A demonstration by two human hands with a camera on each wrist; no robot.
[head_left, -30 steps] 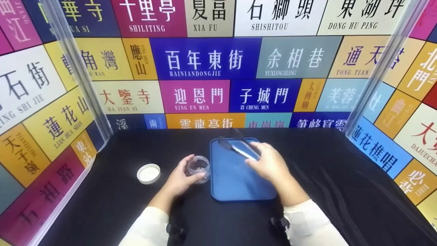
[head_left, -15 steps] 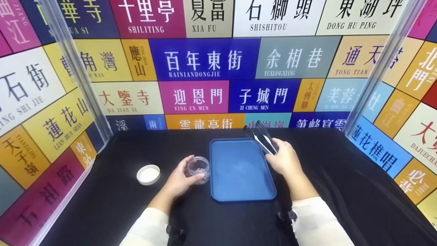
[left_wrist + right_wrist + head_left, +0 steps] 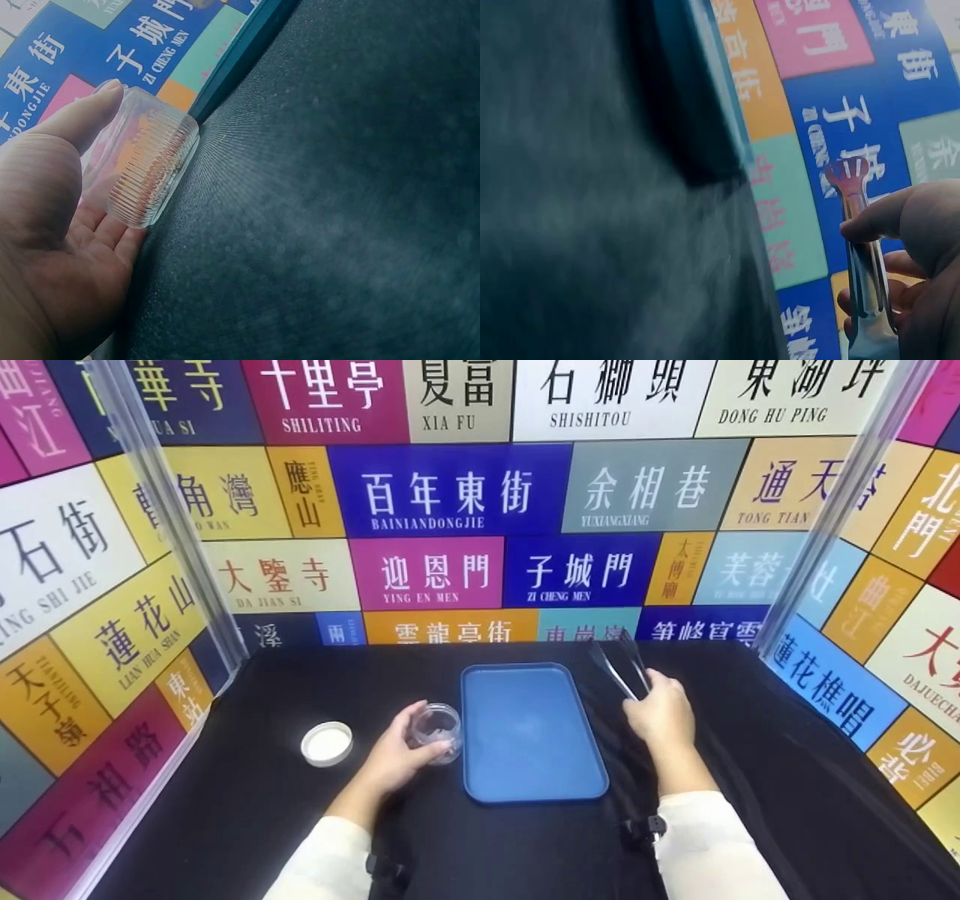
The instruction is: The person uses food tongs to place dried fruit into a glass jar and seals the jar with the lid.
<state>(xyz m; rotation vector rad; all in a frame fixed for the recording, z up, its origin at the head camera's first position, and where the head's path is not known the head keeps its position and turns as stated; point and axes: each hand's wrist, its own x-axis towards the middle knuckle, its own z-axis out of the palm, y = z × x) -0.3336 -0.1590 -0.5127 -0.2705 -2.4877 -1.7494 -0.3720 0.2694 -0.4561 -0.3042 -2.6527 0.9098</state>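
My left hand [image 3: 395, 750] grips a small clear jar [image 3: 436, 723] on the black cloth, with the thumb on the near side. The jar's mouth is uncovered; something pale shows inside, too unclear to name. In the left wrist view the ribbed wall of the jar [image 3: 154, 169] lies between thumb and fingers. Right of the blue tray [image 3: 532, 735], my right hand [image 3: 664, 714] holds a pair of tongs [image 3: 619, 673], their dark tips pointing away from me and apart. The right wrist view shows the tongs [image 3: 868, 277] pinched between thumb and fingers.
A round white lid [image 3: 327, 743] lies left of the jar on the black cloth [image 3: 247, 810]. Panels with printed characters [image 3: 450, 487] rise behind and on both sides, with clear posts [image 3: 817, 502] at the corners.
My right hand has moved right with the tongs, from over the tray to beside it. The left hand and the jar have stayed in place.
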